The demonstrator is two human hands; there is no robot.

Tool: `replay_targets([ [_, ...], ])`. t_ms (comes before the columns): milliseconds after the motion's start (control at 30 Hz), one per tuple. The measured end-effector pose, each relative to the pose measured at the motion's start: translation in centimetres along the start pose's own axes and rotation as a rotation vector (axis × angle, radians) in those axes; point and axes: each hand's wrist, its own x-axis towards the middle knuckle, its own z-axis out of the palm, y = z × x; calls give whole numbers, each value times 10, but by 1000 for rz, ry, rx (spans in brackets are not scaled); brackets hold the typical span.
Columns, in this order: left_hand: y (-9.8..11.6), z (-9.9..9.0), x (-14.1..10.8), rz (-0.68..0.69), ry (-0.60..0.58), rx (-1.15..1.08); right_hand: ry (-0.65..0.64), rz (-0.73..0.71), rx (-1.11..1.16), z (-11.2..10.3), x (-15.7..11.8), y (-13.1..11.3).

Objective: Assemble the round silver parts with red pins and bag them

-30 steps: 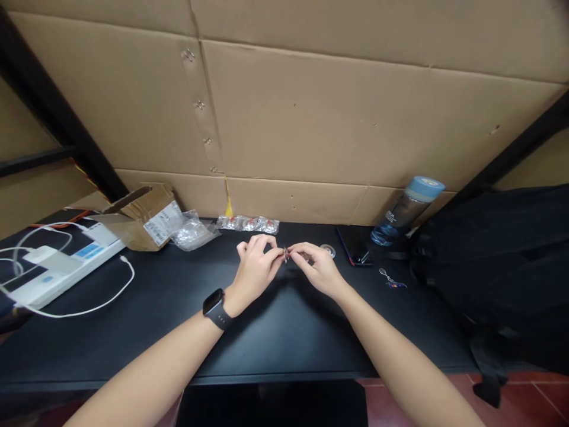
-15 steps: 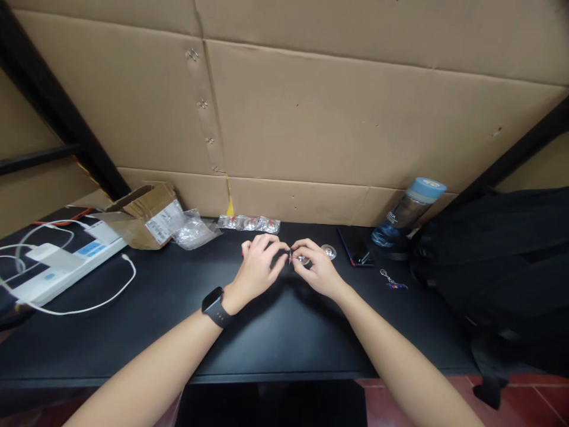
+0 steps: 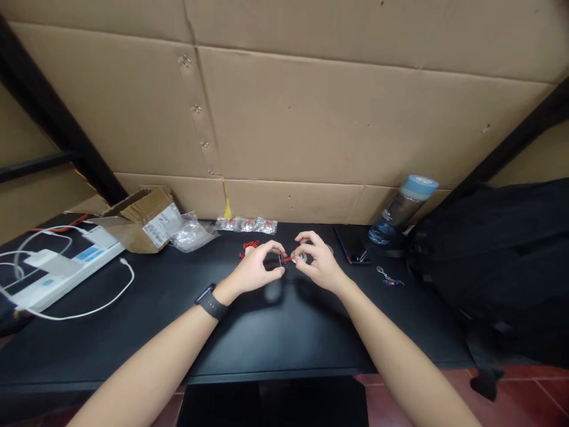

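Above the black table [image 3: 275, 332], the left hand [image 3: 255, 270] and right hand [image 3: 317, 267] each pinch an end of a small red cord [image 3: 287, 259] in a fingertip grip, seemingly mid-threading, so steadiness matters.

I sit at a makeshift workstation – more a small packing or assembly corner than an office. My black table [image 3: 267, 332] is backed by flattened cardboard sheets [image 3: 338, 118] joined with clips, with black metal frame bars [image 3: 53, 112] slanting at both sides. An opened shipping box [image 3: 142, 222] with a label lies beside small clear plastic bags [image 3: 246, 225] of parts. A white power strip [image 3: 57, 270] with cables, a water bottle [image 3: 402, 209], a phone [image 3: 353, 246] and a black backpack [image 3: 502, 261] crowd the edges – personal things beside the stock.
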Motion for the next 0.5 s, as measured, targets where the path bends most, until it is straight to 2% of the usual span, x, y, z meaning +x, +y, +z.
replay_targets([
  [167, 1, 6, -5, 40, -77, 312, -136, 4, -58, 5, -4, 3],
  [300, -7, 14, -6, 80, -108, 387, -241, -1, -71, 9, -5, 8],
  [500, -2, 17, -7, 164, -118, 472, -174, 87, -297, 3, -5, 25],
])
